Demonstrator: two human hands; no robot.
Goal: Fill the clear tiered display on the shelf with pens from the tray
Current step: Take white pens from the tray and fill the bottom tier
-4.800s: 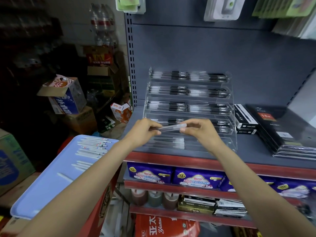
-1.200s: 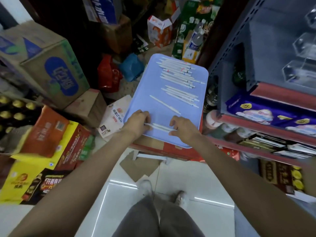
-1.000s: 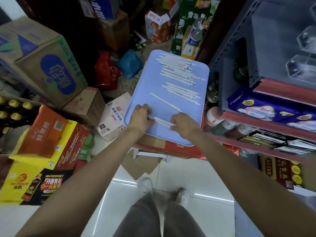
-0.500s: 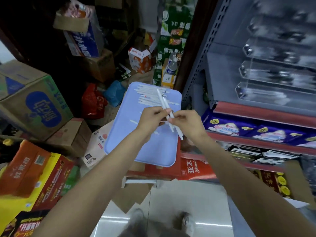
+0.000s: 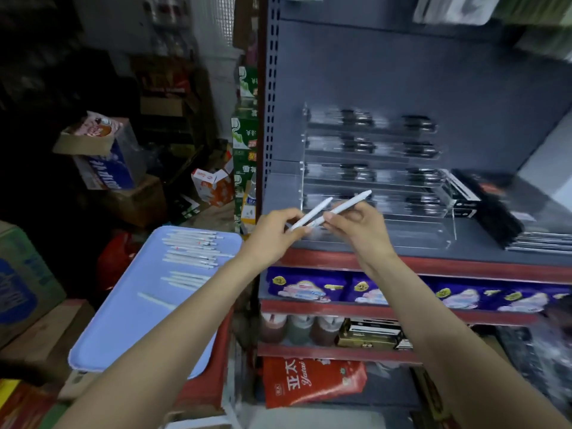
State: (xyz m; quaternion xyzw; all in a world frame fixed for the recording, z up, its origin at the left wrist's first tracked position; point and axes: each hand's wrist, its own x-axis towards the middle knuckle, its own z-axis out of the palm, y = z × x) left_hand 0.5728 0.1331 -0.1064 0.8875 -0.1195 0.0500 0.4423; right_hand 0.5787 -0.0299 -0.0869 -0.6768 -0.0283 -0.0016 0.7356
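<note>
A person's left hand (image 5: 275, 233) and right hand (image 5: 359, 227) each pinch one of two slim white pens (image 5: 312, 213), held tilted before the clear acrylic tiered display (image 5: 377, 181) on the grey shelf (image 5: 495, 252), while the pale blue plastic tray (image 5: 130, 317) of more white pens (image 5: 192, 249) lies at eight o'clock.

red bag (image 5: 312, 382) lower shelf | purple packs (image 5: 306, 287) | black boxes (image 5: 461, 196)
</note>
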